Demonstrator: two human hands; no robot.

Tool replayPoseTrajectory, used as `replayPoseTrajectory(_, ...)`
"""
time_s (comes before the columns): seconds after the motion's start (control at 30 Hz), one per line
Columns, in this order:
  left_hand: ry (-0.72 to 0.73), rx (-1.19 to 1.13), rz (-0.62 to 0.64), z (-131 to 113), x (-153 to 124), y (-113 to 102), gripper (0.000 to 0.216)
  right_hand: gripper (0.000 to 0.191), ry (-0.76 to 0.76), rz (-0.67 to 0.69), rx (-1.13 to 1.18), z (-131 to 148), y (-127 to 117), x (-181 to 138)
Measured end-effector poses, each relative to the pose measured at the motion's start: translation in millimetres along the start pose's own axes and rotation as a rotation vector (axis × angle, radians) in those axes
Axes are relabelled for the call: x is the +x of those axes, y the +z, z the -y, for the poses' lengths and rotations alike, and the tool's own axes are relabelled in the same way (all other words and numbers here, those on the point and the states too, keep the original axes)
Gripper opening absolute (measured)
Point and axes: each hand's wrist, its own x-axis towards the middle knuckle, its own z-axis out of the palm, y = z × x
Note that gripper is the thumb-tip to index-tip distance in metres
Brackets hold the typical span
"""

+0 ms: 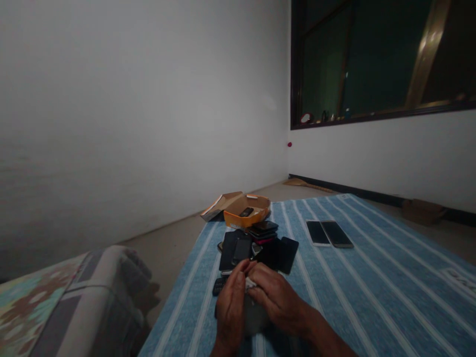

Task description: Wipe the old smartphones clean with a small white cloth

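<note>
My left hand [231,307] and my right hand [273,295] meet at the near end of the table, fingers bent inward and fingertips close together. Between them shows a small whitish, crumpled-looking piece [250,283], mostly covered by the fingers, so its kind cannot be told. Below it, partly hidden by both hands, is a dark grey flat object [256,317]. Just beyond the fingertips lies a heap of mobile phones, with a dark phone [242,248] on top at the front. A keypad phone [218,286] lies beside my left hand.
An open orange cardboard box [243,219] with a phone [246,212] inside stands behind the heap. Two large phones, one white-edged [317,233] and one gold-edged [337,234], lie to the right on the blue striped cloth [375,277]. A covered piece of furniture [92,297] stands left.
</note>
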Motion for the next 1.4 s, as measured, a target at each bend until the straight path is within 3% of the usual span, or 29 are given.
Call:
replayPoseTrajectory(0.5,-0.011,0.013,-0.019,-13,0,-1,0.069,0.024,-0.012,-0.147,-0.009,-16,10,-4)
replayPoseTrajectory(0.93,0.005,-0.041,-0.039,-17,3,2,0.053,0.037,0.159,-0.449,0.096,-35,36,-14)
replayPoseTrajectory(1.4,-0.006,-0.017,-0.042,-15,5,4,0.053,0.039,0.237,-0.568,0.161,-41,53,-22)
